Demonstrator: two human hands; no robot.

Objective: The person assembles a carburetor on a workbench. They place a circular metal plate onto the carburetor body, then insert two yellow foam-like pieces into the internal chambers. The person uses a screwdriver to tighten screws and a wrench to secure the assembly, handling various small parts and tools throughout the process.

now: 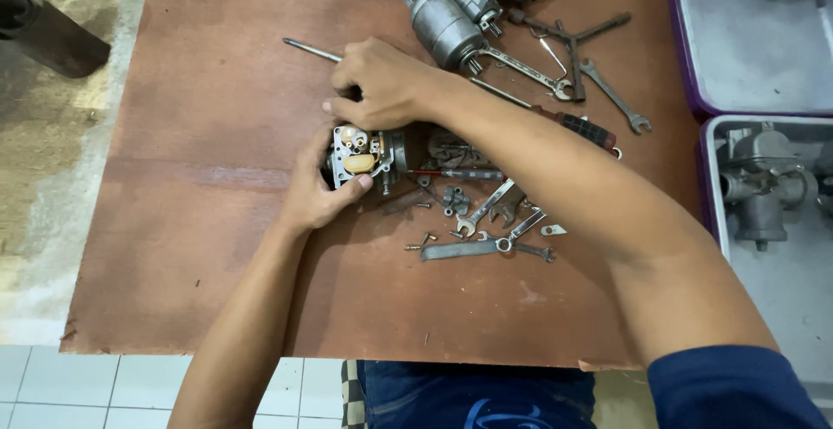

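Your left hand (319, 193) is cupped tight around the carburetor body (363, 158) near the middle of the brown board (191, 177), right hand (382, 82) curled over its top, so brace it steady and work those fingertips gently, mind the loose screws (416, 242).

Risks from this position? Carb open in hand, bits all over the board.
1. Small screws lie loose on the board beside the wrenches; a forearm sweep could scatter them.
2. The left hand alone cradles the open carburetor; pressure from the right hand may tip it, exposing the float.
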